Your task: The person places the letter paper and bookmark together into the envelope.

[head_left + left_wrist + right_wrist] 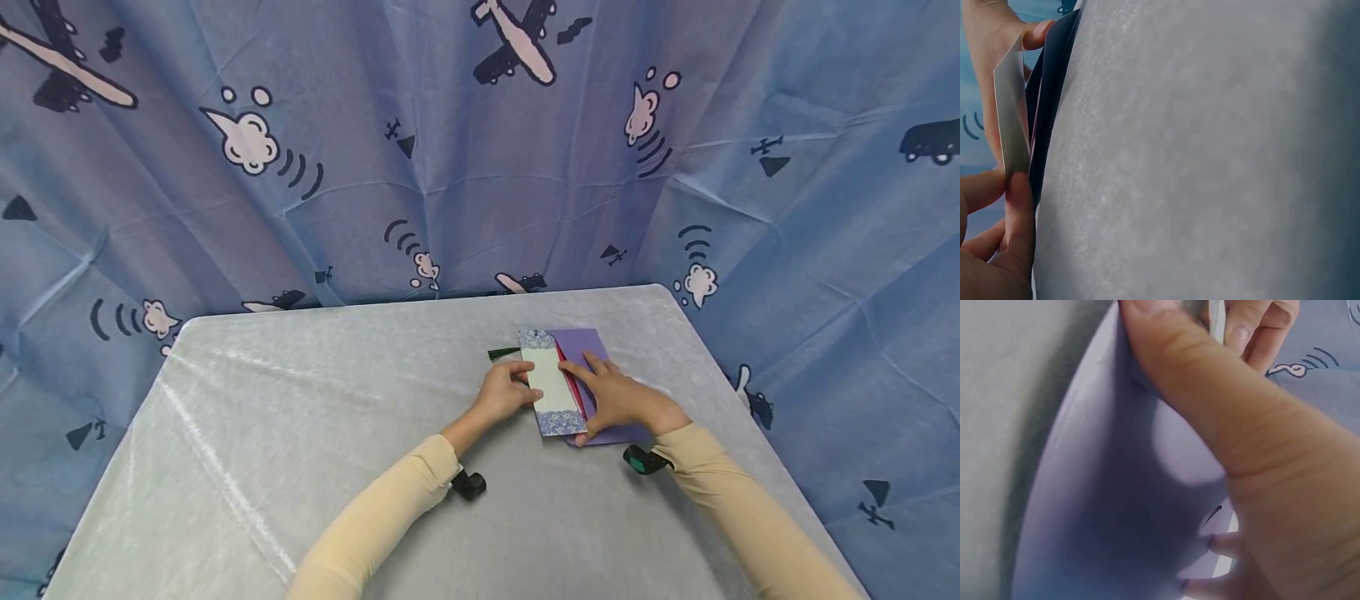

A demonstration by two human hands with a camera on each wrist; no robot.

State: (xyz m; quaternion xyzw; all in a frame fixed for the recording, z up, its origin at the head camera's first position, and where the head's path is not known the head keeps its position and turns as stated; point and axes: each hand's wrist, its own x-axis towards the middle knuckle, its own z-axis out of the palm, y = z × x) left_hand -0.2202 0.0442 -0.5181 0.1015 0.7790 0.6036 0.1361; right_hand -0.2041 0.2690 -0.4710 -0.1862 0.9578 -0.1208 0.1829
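Item: a white card with blue floral ends [550, 379], lying towards two o'clock of the table's [337, 467] middle, overlapping a purple folder [581, 342] at its three o'clock. A red layer [573, 388] is showing between them; a dark green tassel [504, 354] is projecting at ten o'clock.

Holding: the two hands are apparently bracing opposite sides, keeping card and folder steady and the gap controlled.

Left hand [504, 392]: at nine o'clock, narrow, pinching the card's edge between thumb and fingers.

Right hand [615, 396]: at three o'clock, spreading wide over the folder, index fingertip and thumb touching near the card's edge.
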